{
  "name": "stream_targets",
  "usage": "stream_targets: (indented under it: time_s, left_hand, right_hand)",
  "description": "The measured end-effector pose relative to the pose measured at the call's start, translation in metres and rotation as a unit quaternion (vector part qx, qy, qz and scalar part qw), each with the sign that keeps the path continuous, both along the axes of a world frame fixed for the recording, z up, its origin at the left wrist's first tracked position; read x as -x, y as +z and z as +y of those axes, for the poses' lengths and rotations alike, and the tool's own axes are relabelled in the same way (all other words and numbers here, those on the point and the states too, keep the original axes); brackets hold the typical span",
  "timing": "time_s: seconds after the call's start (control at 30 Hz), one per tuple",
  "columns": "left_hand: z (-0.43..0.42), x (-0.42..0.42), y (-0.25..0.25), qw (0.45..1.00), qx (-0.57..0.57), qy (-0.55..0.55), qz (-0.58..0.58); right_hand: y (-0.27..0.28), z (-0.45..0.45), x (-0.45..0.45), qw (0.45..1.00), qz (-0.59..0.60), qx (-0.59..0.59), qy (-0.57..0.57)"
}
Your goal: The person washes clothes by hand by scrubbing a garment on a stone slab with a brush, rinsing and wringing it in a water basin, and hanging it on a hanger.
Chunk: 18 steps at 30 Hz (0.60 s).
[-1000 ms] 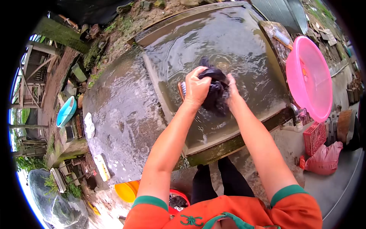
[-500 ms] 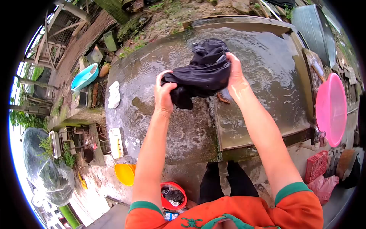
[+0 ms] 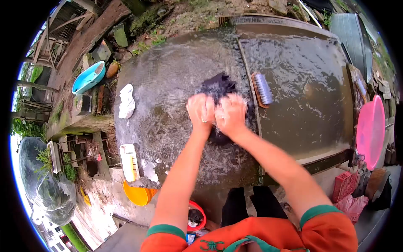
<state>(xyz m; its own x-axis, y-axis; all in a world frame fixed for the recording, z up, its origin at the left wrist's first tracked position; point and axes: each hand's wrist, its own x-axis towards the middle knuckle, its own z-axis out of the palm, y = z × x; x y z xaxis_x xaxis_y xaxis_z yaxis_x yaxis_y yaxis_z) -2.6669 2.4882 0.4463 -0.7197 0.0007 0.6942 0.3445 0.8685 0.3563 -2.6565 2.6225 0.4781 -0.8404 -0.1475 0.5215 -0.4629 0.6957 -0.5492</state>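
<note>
Both hands are side by side over the wet stone slab, closed on a bunched black cloth. My left hand grips its left side, and my right hand grips its right side, the two nearly touching. Dark fabric shows above the hands and a little below them. A brush with pale bristles and a brown back lies at the slab's edge, beside the water basin.
A white cloth and a white tray rest on the slab's left side. Nearby are a blue basin, a yellow container, a red bucket, a pink basin and a red crate.
The black cloth went from over the basin, to being held up stretched between both hands, to bunched down on the slab. The hands have come together, and the brush is now uncovered.
</note>
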Motion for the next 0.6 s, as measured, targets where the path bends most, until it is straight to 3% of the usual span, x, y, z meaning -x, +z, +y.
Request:
stream_targets:
  time_s: [0.03,0.07,0.1,0.13,0.2,0.27,0.3,0.33,0.37,0.4,0.47,0.53,0.57,0.6]
  left_hand:
    - [0.005,0.012,0.039,0.969,0.046,0.071,-0.231]
    - [0.009,0.035,0.052,0.939,0.042,0.13,-0.315]
    - [0.015,0.055,0.068,0.923,0.044,0.154,-0.351]
    - [0.017,0.074,0.067,0.907,0.096,0.188,-0.364]
    - [0.021,0.091,0.058,0.917,0.083,0.255,-0.295]
    - [0.014,0.081,0.05,0.949,0.015,0.178,-0.26]
    - [0.004,0.071,0.044,0.969,-0.063,0.081,-0.227]
    - [-0.008,0.056,0.035,0.971,-0.142,-0.018,-0.189]
    - [-0.013,0.04,0.03,0.957,-0.218,-0.118,-0.148]
    - [-0.006,0.022,0.028,0.962,-0.243,-0.105,-0.061]
    - [-0.022,0.019,0.012,0.979,-0.13,-0.151,-0.049]
    - [-0.029,0.053,0.009,0.988,0.108,-0.101,0.04]
    - [-0.016,0.066,0.043,0.949,0.203,0.007,-0.242]
    - [-0.002,0.086,0.063,0.893,0.222,0.079,-0.383]
  right_hand:
    - [0.009,0.002,0.031,0.995,-0.059,-0.051,0.055]
    - [0.002,-0.003,0.066,0.988,-0.047,-0.128,0.069]
    - [0.015,-0.004,0.1,0.978,-0.124,-0.134,0.106]
    - [0.019,-0.008,0.12,0.97,-0.165,-0.17,0.06]
    - [0.002,-0.014,0.131,0.974,-0.105,-0.187,-0.073]
    - [0.013,-0.015,0.107,0.965,-0.167,-0.186,-0.074]
    - [0.028,-0.011,0.094,0.952,-0.288,-0.099,-0.017]
    - [0.029,-0.01,0.076,0.952,-0.307,-0.008,-0.01]
    - [-0.002,-0.019,0.046,0.988,-0.062,0.13,-0.059]
    - [-0.004,-0.022,0.025,0.987,0.024,0.144,-0.066]
    - [-0.006,-0.018,0.012,0.991,0.056,0.113,0.048]
    - [0.0,-0.018,0.057,0.994,-0.049,0.011,0.096]
    - [0.01,-0.018,0.092,0.983,-0.153,-0.065,0.074]
    - [0.018,-0.019,0.118,0.957,-0.251,-0.138,0.053]
